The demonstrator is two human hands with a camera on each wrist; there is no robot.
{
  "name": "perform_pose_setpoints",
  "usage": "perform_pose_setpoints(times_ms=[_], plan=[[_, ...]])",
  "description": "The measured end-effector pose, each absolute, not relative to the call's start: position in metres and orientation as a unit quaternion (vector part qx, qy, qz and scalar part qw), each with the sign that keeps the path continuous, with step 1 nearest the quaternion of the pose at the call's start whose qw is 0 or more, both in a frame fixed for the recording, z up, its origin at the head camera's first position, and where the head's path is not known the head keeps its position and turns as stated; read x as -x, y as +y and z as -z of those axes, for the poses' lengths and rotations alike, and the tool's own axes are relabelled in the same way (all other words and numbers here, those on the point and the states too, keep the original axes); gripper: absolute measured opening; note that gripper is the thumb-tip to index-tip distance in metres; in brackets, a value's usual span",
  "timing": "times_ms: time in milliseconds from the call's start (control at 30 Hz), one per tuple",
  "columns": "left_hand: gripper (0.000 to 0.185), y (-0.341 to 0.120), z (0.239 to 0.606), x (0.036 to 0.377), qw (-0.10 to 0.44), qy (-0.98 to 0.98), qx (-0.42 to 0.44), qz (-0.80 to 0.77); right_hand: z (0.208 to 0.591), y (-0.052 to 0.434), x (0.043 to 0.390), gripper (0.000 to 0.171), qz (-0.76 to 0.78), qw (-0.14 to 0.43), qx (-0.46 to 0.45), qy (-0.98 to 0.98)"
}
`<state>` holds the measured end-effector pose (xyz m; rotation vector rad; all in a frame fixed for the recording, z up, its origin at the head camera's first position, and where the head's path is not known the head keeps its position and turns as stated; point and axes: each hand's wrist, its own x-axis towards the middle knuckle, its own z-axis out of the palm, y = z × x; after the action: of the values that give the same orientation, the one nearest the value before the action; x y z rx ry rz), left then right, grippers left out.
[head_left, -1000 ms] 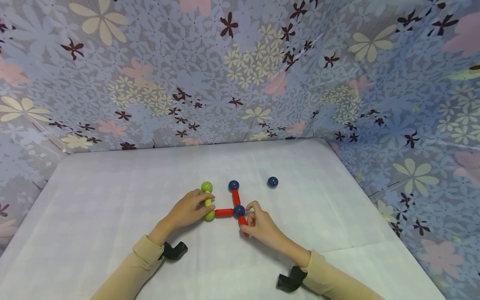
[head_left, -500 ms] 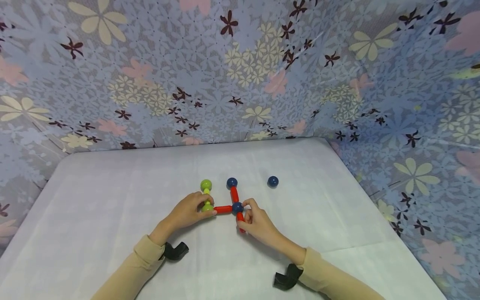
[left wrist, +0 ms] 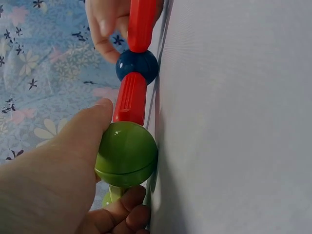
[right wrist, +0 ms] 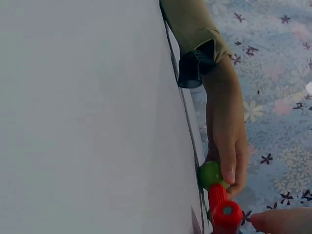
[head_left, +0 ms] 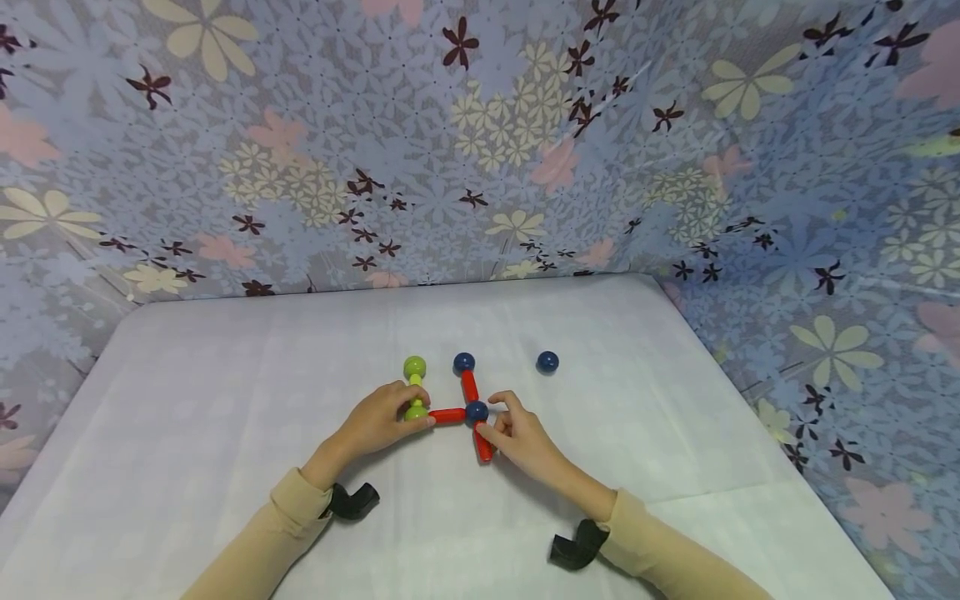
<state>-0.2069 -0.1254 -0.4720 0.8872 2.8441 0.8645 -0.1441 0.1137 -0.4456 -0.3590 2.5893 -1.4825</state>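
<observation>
Red rods and glossy balls are joined into a ball-and-rod building toy on the white surface. My left hand [head_left: 381, 422] grips its lower green ball [left wrist: 127, 153], thumb on one side and fingers curled below. A yellow-green rod [head_left: 416, 380] runs from there to another green ball [head_left: 415, 367]. One red rod [head_left: 448, 415] links the held ball to a blue ball [head_left: 476, 412]. From that blue ball, a second red rod [head_left: 469, 386] leads to a far blue ball [head_left: 464, 362], and a third red rod [head_left: 483, 447] points nearer. My right hand [head_left: 531, 447] hovers around this joint, thumb and index finger spread.
A loose blue ball [head_left: 548, 362] lies apart, toward the back right of the white-covered table [head_left: 247, 358]. Floral fabric [head_left: 420, 150] rises behind the table and along its right side. Black wrist mounts [head_left: 356, 502] stick out beside both sleeves.
The joined toy has shifted slightly away from me. My right thumb has slid up from the near red rod toward the blue ball, and its hold has loosened. My left hand keeps its grip.
</observation>
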Motion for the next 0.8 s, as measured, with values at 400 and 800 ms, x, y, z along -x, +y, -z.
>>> perform_pose_setpoints(times_ms=[400, 800], plan=[[0.026, -0.124, 0.475, 0.205, 0.019, 0.918, -0.279, -0.281, 0.461, 0.166, 0.195, 0.016, 0.36, -0.148, 0.095, 0.916], [0.025, -0.12, 0.476, 0.202, 0.012, 0.921, -0.277, -0.273, 0.473, 0.201, 0.224, 0.036, 0.378, -0.14, 0.064, 0.913]])
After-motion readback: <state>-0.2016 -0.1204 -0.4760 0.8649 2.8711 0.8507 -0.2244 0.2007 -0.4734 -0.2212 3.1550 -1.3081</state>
